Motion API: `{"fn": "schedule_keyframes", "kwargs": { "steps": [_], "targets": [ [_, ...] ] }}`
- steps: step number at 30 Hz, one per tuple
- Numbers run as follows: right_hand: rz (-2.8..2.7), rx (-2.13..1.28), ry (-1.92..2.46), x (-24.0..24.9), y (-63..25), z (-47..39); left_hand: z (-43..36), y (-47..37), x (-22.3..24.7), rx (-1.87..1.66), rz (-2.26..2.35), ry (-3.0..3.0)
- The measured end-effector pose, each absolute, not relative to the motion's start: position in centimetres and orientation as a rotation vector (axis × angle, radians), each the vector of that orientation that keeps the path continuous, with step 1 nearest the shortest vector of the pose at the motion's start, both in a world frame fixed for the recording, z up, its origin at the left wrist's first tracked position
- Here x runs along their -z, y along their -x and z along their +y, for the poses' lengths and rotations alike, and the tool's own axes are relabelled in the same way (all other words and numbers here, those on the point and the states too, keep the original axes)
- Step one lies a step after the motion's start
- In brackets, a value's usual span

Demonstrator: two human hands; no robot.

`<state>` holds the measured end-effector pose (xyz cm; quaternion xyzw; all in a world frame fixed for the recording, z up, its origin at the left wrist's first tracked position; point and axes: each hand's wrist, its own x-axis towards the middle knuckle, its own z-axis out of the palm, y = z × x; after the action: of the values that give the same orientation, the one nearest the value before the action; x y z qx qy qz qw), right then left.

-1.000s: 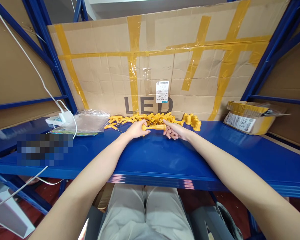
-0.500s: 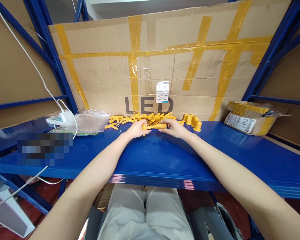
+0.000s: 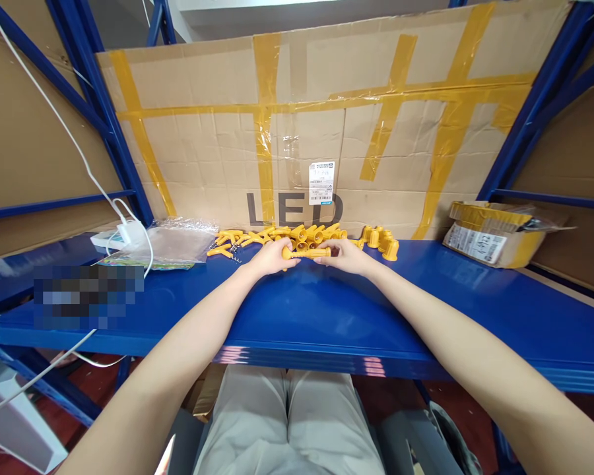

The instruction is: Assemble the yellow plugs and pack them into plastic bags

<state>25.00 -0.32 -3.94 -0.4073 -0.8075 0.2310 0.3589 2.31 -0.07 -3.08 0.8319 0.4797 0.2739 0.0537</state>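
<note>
Between my hands, just above the blue shelf top point(image 3: 327, 310), lies a yellow plastic piece point(image 3: 309, 253) with a narrow ribbed middle and a wider right end. My left hand point(image 3: 274, 256) is closed on its left end. The fingers of my right hand point(image 3: 345, 256) pinch its right end. Right behind them is a pile of yellow tubular parts point(image 3: 317, 232). To the left of the pile lie yellow Y-shaped handles point(image 3: 221, 250) with dark screw-like rods. Several yellow cup-shaped caps point(image 3: 390, 249) stand to the right of my right hand.
A taped cardboard sheet point(image 3: 218, 152) marked LED rises behind the shelf. At right sits an opened small carton point(image 3: 490, 237). On the left are a clear plastic bag point(image 3: 183, 239), a white power strip point(image 3: 129, 232) with its cable, and a blurred dark item point(image 3: 86, 293).
My right hand's fingers have shifted slightly at the right end of the yellow piece. Both hands keep their hold, and the rest looks the same.
</note>
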Motion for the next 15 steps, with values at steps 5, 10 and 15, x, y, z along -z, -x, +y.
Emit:
{"fn": "schedule_keyframes", "kwargs": {
  "steps": [5,10,15],
  "targets": [
    [-2.074,-0.69,1.058,3.7,-24.9,-0.6,0.0,-2.4,3.2,-0.849,1.455,-2.567],
    [-2.021,-0.783,1.085,3.0,-24.5,-1.5,-0.3,-2.5,3.0,-0.834,1.417,-2.535],
    [-1.953,-0.879,1.042,2.8,-24.3,-1.9,-0.3,-2.6,2.9,-0.854,1.447,-2.553]
  ]
}}
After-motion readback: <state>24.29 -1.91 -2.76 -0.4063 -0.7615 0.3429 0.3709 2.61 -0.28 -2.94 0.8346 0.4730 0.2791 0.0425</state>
